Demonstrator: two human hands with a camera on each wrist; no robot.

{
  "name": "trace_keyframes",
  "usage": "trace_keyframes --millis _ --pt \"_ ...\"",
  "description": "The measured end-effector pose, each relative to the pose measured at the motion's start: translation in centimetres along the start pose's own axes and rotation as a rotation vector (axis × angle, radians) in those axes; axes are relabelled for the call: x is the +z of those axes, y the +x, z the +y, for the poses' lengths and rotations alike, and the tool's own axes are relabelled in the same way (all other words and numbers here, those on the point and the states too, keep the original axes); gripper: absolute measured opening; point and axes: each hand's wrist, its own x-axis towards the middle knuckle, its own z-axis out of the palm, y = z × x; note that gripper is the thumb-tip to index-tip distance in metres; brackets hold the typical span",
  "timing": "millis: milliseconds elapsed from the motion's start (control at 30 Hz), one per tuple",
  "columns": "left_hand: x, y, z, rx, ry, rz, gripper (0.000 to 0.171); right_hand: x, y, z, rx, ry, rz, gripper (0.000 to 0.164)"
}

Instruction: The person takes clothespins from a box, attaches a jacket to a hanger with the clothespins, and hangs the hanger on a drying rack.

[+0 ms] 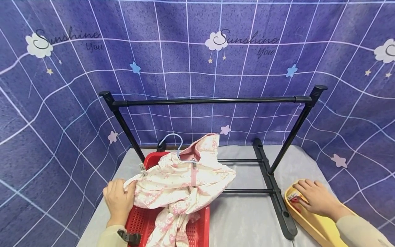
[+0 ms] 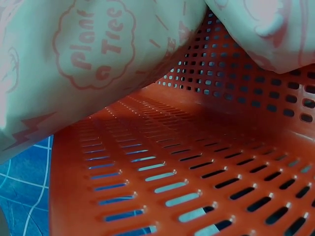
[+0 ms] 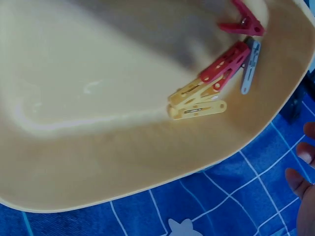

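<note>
- jacket, pale with a pink print, lies over the red basket; its lower part drops down into the basket, while its upper part spreads out past the right rim.
- light blue hanger sits in the neck opening, its hook curving up above the cloth, below the top bar of the black rack and apart from it.
- short zip runs down from the neck on a pink strip.
- pale clip stands at the jacket's left shoulder, close to the left hand.
- left hand is clamped on the jacket's left edge, the cloth caught between thumb and fingers, beside the basket.
- in the left wrist view, printed cloth with the words "plant a tree" hangs across the slotted basket wall.
- right hand is over the near-left end of the yellow basin, its thumb and fingers apart; whether the thumb touches a peg cannot be told.
- in the right wrist view, red pegs, yellow pegs and a grey-blue peg lie bunched near the basin's wall.
- rack stands on the pale grey surface, one foot just beside the basin; behind it hangs a purple-blue curtain with grid lines, clouds and stars.
</note>
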Motion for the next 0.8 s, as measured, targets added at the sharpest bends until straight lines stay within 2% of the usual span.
trace_keyframes --millis 67,167,300,367,467,800 --pt "0.0 0.0 -0.1 0.0 0.0 0.0 0.062 0.2 -0.2 0.2 0.001 0.001 0.001 0.039" --pt "0.0 0.0 -0.1 0.001 -0.005 0.007 0.062 0.5 -0.6 0.5 0.004 0.001 -0.002 0.047" --pt "0.1 0.0 -0.1 0.014 -0.013 0.03 0.062 0.7 -1.2 0.7 0.014 -0.012 -0.026 0.04" --pt "0.0 0.0 0.0 0.018 -0.014 0.04 0.062 0.8 -1.3 0.7 0.016 -0.018 -0.039 0.05" --pt "0.0 0.1 0.0 0.024 -0.01 0.049 0.062 1.0 -1.5 0.7 0.014 -0.026 -0.048 0.052" --pt "-0.2 0.0 0.3 0.001 -0.004 0.007 0.062 1.5 -1.8 0.6 -0.023 -0.018 -0.035 0.052"
